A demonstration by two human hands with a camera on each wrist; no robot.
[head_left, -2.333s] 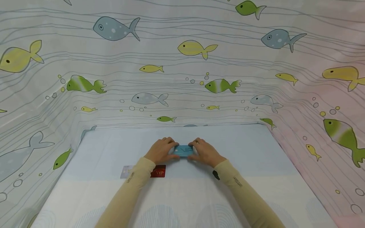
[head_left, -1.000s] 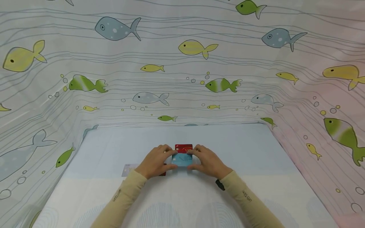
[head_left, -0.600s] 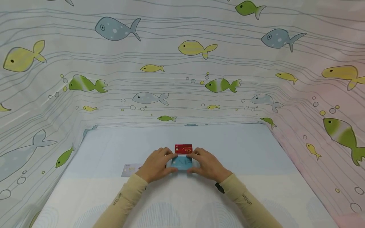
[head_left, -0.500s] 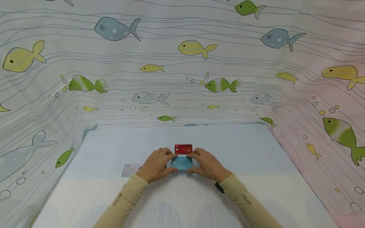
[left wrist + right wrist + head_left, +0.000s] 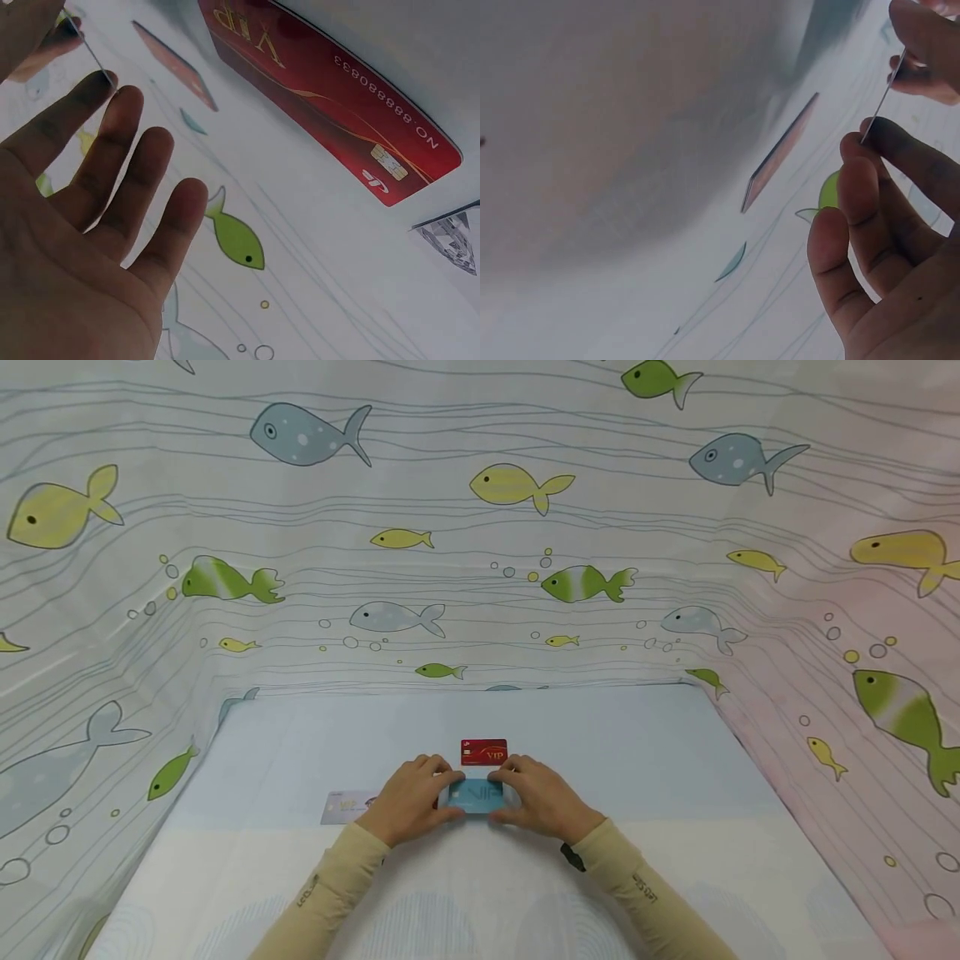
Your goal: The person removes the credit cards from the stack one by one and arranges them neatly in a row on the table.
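A light blue VIP card is held between both hands. My left hand pinches its left end between thumb and fingers; my right hand pinches the right end the same way. From each wrist the card shows only as a thin edge, tilted above the table. Just behind it a red VIP card lies flat. A second red card lies under my left hand, almost wholly hidden in the head view. To its left is a pale lilac VIP card, partly covered by the left hand and wrist.
The cards lie on a tabletop with a light blue and white cover. A fish-printed curtain encloses the table at the back and both sides. A black band shows at the right wrist.
Both hands have drawn the blue card towards the body from farther back. The red card behind it, hidden in the oldest frame, is now fully uncovered; the left hand now covers the other red card.
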